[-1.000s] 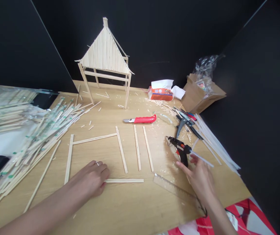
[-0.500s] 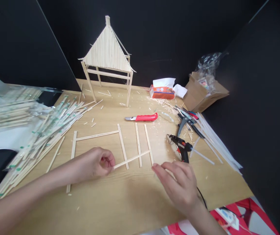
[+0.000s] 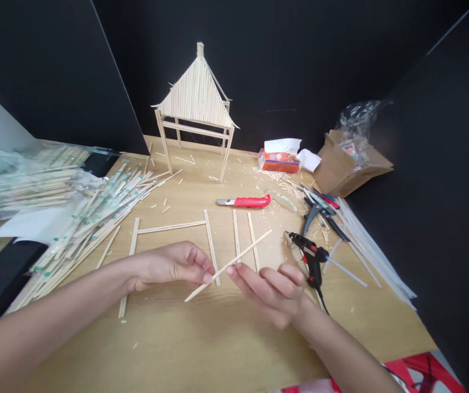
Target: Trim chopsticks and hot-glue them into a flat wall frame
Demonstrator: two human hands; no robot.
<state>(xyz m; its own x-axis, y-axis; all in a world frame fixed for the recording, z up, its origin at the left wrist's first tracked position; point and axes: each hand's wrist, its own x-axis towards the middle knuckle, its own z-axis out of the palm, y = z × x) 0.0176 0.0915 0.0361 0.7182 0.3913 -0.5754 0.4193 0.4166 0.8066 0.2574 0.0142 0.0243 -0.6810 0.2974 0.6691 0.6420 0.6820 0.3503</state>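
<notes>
A slim wooden stick [image 3: 250, 248], shaped like a chopstick, slants above the table between my hands. Near its lower end, my left hand [image 3: 172, 266] pinches it between thumb and fingers. My right hand [image 3: 277, 292] has its fingertips closed at about the stick's middle, its other fingers curled. Behind the stick lie two separate wooden strips, a left strip [image 3: 236, 229] and a right strip [image 3: 251, 226]. To the left, a flat H-shaped stick frame [image 3: 171, 226] rests on the table, partly covered by my left hand and forearm.
A stick-built house model [image 3: 197, 95] stands at the back. Nearby are a red utility knife [image 3: 253, 202], a black glue gun [image 3: 310, 251], pliers [image 3: 314, 213], glue sticks [image 3: 371, 245], a tissue pack [image 3: 279, 161] and a cardboard box [image 3: 332, 169]. Bundled sticks [image 3: 90, 218] cover the left side.
The stick has been raised off the table and turned more steeply. My right hand has moved left from the right strip to the stick. The camera view has shifted slightly.
</notes>
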